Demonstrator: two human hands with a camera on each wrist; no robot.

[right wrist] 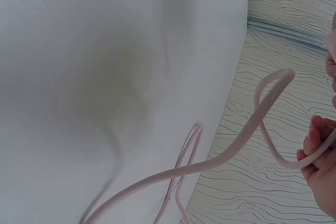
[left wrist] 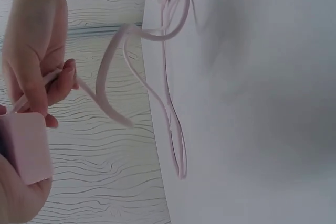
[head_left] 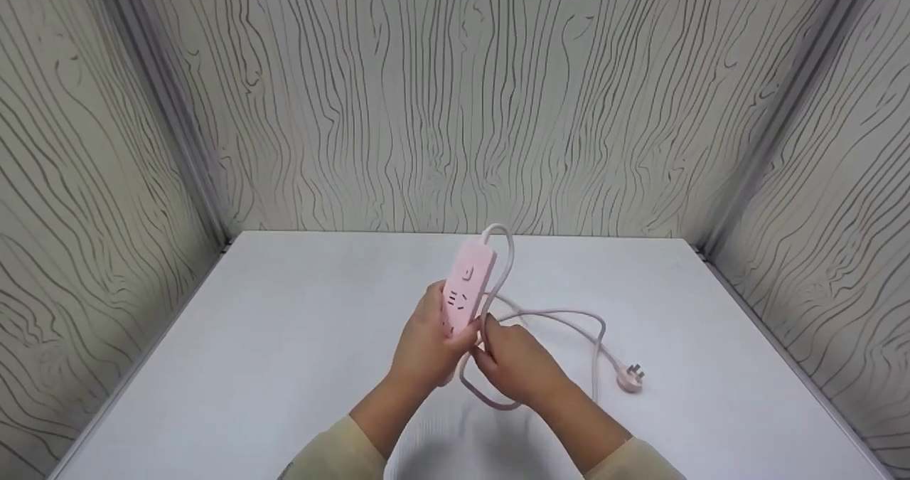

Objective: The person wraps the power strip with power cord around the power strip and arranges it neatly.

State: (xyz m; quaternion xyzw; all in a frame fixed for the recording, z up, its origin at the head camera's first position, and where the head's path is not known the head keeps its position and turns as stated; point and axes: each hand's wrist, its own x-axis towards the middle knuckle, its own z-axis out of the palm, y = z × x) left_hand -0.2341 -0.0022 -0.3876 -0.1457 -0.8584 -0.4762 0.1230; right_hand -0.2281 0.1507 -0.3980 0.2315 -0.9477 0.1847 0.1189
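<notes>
A pink power strip [head_left: 468, 281] is held tilted up over the table by my left hand [head_left: 426, 341], fingers and thumb wrapped around its lower end. Its switch and a set of socket slots face me. From the far end a pale pink cord [head_left: 509, 256] arches over and comes down to my right hand [head_left: 522, 363], which pinches it close beside the strip. In the left wrist view the right hand [left wrist: 39, 51] has the cord between thumb and fingers. Below the hands the cord hangs in a loop. Its three-pin plug [head_left: 630, 378] lies to the right on the table.
The white table [head_left: 284, 323] is bounded by wood-grain panels at the back [head_left: 455, 96] and both sides. More cord [left wrist: 173, 129] lies in long bends on the tabletop, between the hands and the plug.
</notes>
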